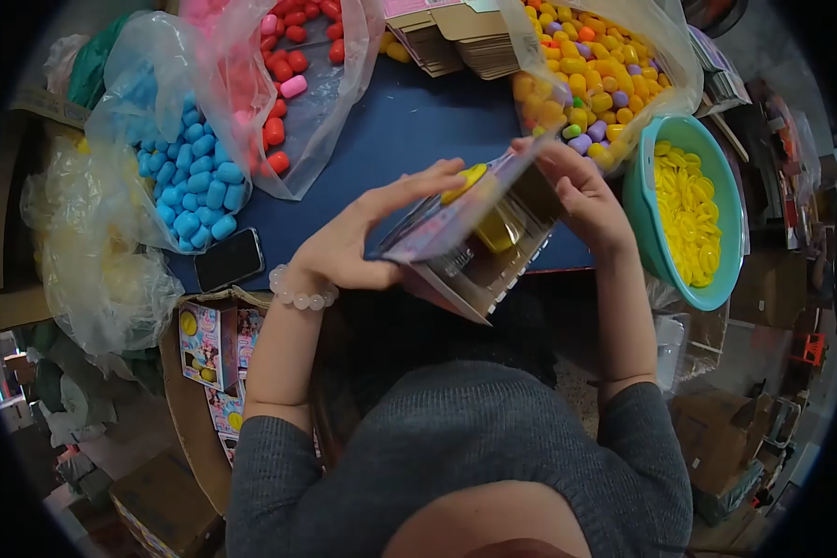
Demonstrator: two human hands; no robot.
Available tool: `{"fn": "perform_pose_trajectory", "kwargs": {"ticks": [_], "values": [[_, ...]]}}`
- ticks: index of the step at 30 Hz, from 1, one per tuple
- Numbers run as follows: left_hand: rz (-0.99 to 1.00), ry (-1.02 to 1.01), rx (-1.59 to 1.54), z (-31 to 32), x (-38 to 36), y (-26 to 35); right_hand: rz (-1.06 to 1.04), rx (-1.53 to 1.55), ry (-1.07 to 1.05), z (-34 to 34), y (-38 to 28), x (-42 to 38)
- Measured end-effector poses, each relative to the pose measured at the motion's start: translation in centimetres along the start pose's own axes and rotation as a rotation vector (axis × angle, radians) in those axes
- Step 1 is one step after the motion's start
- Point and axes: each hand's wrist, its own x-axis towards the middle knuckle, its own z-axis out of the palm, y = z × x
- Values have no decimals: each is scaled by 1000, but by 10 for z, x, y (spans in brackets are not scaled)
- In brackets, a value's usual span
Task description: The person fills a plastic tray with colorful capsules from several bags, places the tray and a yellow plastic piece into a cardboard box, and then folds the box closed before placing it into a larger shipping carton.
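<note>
A printed cardboard box is tilted in front of me over the table's near edge, its open side showing a bare brown inside. My left hand grips its left end, thumb below and fingers stretched along the upper panel. Beside those fingertips a yellow disc shows on the panel. My right hand has its fingers bent around the far right edge of the box. Inside, a yellow shape shows, partly covered by the blurred panel.
Bags of blue pieces, red pieces and mixed yellow pieces lie on the blue table. A teal basin holds yellow discs. A phone lies left, above a carton of printed boxes. Flat cardboard is stacked behind.
</note>
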Motion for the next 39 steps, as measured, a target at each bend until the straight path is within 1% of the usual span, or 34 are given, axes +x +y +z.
{"fn": "perform_pose_trajectory", "kwargs": {"ticks": [1,2,3,4,5,6,7,8,9,10,11,12,13,14,15,16,17,18,19,20,21,22,23,24,26,27,28,30,32,34,36,37,38,39], "values": [[-25,68,-66,-2,-6,-9,-44,-13,61,11,2,6],[-45,138,-134,-5,-11,-17,-27,-112,118,28,0,8],[-60,209,-203,-7,-17,-26,-4,-53,166,42,6,12],[-4,362,-175,7,-18,-23,23,8,213,54,15,16],[50,517,-147,20,-17,-20,-1,74,307,65,23,17],[16,623,103,30,-15,-16,6,84,288,69,27,20],[6,644,110,32,-14,-14,-81,35,368,74,31,22],[120,671,293,28,-11,-12,-168,-13,449,78,34,23],[236,687,480,23,-8,-10,-200,1,444,78,31,28],[300,639,765,16,-10,-7,-223,-4,439,75,33,30],[282,510,899,16,-12,0,-249,-12,436,70,36,31],[265,377,1029,15,-14,8,-134,186,366,58,40,31],[176,275,1253,10,-19,14,-142,185,357,53,42,29],[181,281,1261,11,-21,22,-215,145,246,50,44,28],[111,259,1461,16,-23,35,-285,105,137,48,43,25],[84,247,1539,19,-24,39,-286,-168,93,47,33,21],[58,233,1616,22,-25,43,-296,-168,83,43,31,20],[33,217,1693,25,-27,47,-316,-360,58,39,30,22],[22,226,1607,27,-27,41,-338,-551,34,35,27,24],[12,234,1521,28,-26,39,-370,-668,10,32,20,27],[37,211,1489,29,-24,43,-385,-666,2,31,15,29],[35,222,1501,28,-24,46,-357,-726,-23,32,11,29],[51,196,1537,26,-24,49,-328,-787,-50,31,6,29],[63,170,1571,25,-24,52,-338,-786,-64,30,1,31],[25,180,1572,30,-23,57,-332,-815,-123,26,-11,34],[-11,174,1564,34,-23,58,-293,-850,-146,26,-15,33],[-36,196,1568,38,-23,53,-299,-838,-176,24,-15,32],[-51,302,1565,48,-23,39,-314,-926,-211,24,-11,30],[-106,403,1494,66,-25,31,-320,-1075,-248,34,-18,23],[-166,463,1522,72,-27,23,-327,-1192,-247,39,-17,18],[-83,452,1548,76,-31,20,-308,-1293,-226,40,-15,14],[-110,479,1556,79,-37,19,-395,-1282,-219,37,-10,14],[-12,438,1407,82,-43,18,-413,-1273,-247,41,-11,12],[90,401,1256,83,-50,17,-402,-1203,-218,44,-15,11]]}}
